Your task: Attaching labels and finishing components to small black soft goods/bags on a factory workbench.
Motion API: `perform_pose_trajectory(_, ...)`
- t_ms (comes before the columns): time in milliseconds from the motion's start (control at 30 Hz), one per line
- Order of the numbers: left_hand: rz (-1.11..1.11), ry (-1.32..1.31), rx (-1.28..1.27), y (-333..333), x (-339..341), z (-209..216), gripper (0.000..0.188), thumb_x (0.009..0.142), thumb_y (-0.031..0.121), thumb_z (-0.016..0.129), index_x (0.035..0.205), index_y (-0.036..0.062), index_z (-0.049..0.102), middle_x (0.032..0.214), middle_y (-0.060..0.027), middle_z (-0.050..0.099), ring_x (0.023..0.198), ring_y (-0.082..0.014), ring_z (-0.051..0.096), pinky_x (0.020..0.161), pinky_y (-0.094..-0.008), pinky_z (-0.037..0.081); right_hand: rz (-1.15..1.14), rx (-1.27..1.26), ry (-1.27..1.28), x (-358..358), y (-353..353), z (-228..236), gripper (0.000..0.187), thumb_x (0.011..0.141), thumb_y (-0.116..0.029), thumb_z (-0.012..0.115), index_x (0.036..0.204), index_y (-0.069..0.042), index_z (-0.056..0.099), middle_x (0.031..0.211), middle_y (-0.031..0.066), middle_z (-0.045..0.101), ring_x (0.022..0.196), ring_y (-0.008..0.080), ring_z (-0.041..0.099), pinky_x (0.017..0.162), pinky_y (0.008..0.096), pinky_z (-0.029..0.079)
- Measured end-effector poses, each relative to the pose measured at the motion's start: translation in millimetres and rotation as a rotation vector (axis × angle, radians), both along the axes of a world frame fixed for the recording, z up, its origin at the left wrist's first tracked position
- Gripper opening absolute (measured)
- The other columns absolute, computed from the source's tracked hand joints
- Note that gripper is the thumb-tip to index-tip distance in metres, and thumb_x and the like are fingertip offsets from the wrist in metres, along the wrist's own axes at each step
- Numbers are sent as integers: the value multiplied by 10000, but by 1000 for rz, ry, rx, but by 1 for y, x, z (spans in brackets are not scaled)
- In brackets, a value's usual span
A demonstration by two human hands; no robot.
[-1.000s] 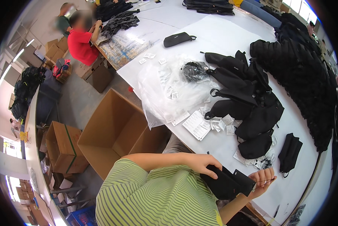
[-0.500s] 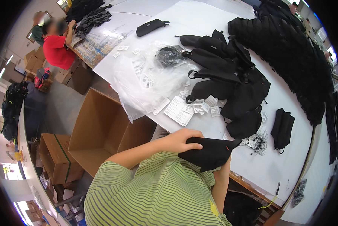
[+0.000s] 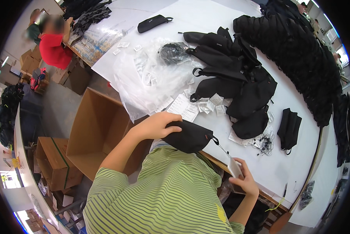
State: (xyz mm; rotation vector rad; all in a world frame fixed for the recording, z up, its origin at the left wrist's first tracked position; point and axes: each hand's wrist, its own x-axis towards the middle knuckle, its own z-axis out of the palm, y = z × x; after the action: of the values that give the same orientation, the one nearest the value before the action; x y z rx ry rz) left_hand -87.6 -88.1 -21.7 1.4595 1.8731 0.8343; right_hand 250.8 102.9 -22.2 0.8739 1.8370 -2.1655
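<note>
My left hand point(image 3: 159, 124) grips one end of a black fabric pouch point(image 3: 191, 137), thumb on top, near the table's front edge. From the loop at the pouch's other end a thin string runs to a pale hang tag point(image 3: 234, 168). My right hand point(image 3: 246, 180) pinches that tag between thumb and fingers, to the right of the pouch and a little lower. Beyond the pouch lie a printed white sheet point(image 3: 182, 108) and several small white labels point(image 3: 210, 104). A heap of similar black pouches point(image 3: 221, 72) spreads over the middle of the white table.
Clear plastic bags point(image 3: 143, 84) cover the table's left part. A tangle of dark strings point(image 3: 266, 144) and another pouch point(image 3: 289, 129) lie to the right. Black goods point(image 3: 292, 58) are piled along the far right. An open cardboard box point(image 3: 93, 132) stands at my left; a person in red point(image 3: 54, 50) works beyond.
The pouch and my left hand have shifted left and upward. My right hand has left the pouch's side, moving right and down, and now holds the tag out on its string.
</note>
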Motion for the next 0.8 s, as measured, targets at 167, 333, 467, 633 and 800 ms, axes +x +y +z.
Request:
perform_pose_trajectory(167, -20, 17, 0, 2, 6, 5, 203, 849, 182, 633, 952, 16, 575, 862, -164, 602, 830, -338, 571, 732, -387, 445, -276, 68, 175, 0, 22, -20, 551, 760, -28, 546, 1291, -17, 398, 995, 120, 540, 901, 181, 538, 814, 303, 462)
perform_pose_trajectory(333, 53, 52, -36, -1, 6, 9, 199, 845, 161, 636, 959, 7, 581, 859, -152, 596, 821, -310, 565, 745, -353, 441, -439, 40, 290, -37, 49, -34, 357, 844, -37, 559, 1183, 49, 489, 953, 181, 656, 786, 226, 640, 722, 329, 522)
perform_pose_trajectory(467, 73, 88, -1, -7, 11, 1, 210, 838, 144, 647, 962, -9, 575, 845, -146, 593, 792, -289, 566, 721, -339, 443, -469, 118, 351, -62, 61, -53, 227, 834, -32, 613, 1040, 60, 587, 929, 185, 687, 732, 230, 667, 616, 312, 535)
perform_pose_trajectory(633, 56, 16, -39, -8, 30, 7, 196, 818, 143, 656, 949, 14, 589, 834, -140, 586, 812, -307, 553, 733, -362, 438, -1036, -619, 765, -84, 58, -101, 245, 905, -278, 598, 917, -35, 630, 768, 45, 587, 625, 113, 477, 502, 233, 359)
perform_pose_trajectory(800, -118, -25, -32, 1, 58, 5, 190, 808, 141, 672, 926, 12, 598, 802, -115, 581, 744, -270, 534, 665, -342, 427, -1097, -854, 707, -128, 23, -95, 297, 929, -376, 539, 804, -112, 587, 488, 3, 378, 436, 116, 326, 429, 241, 243)
